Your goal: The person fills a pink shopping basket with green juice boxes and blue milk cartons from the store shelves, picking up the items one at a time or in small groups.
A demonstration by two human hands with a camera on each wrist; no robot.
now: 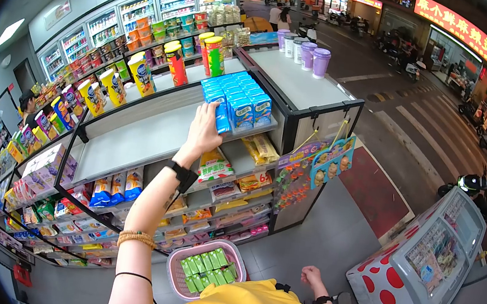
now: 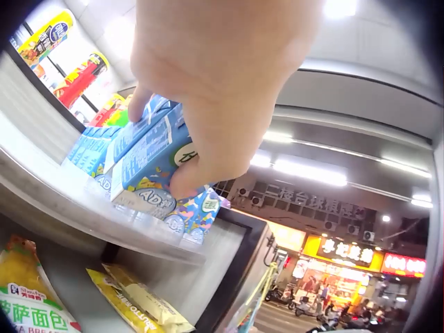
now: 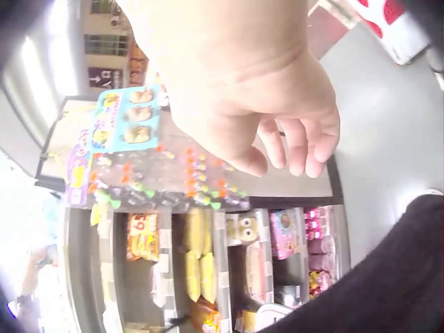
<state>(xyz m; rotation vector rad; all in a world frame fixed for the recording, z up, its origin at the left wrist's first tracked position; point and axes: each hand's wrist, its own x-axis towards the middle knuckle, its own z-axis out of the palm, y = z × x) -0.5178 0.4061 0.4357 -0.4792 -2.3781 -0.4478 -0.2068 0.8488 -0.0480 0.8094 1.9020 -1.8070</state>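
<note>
My left hand point(image 1: 204, 130) grips a blue drink carton point(image 1: 221, 117) at the front left corner of a block of matching blue cartons point(image 1: 240, 90) on the upper shelf. From the left wrist view, the thumb lies on one side of that carton, marked "AD", and a finger reaches over the other. Its neighbours stand close against it. Down by my right side, my right hand point(image 1: 312, 276) hangs with loosely curled fingers. Nothing is in this hand point(image 3: 277, 118) in the right wrist view.
A pink basket point(image 1: 171, 270) with several green cartons point(image 1: 208, 268) stands on the floor below. Bagged bread point(image 1: 214, 165) fills the shelf under the cartons. Yellow and red canisters point(image 1: 175, 63) and purple cups point(image 1: 320, 62) line the shelf tops. A freezer point(image 1: 385, 293) stands at right.
</note>
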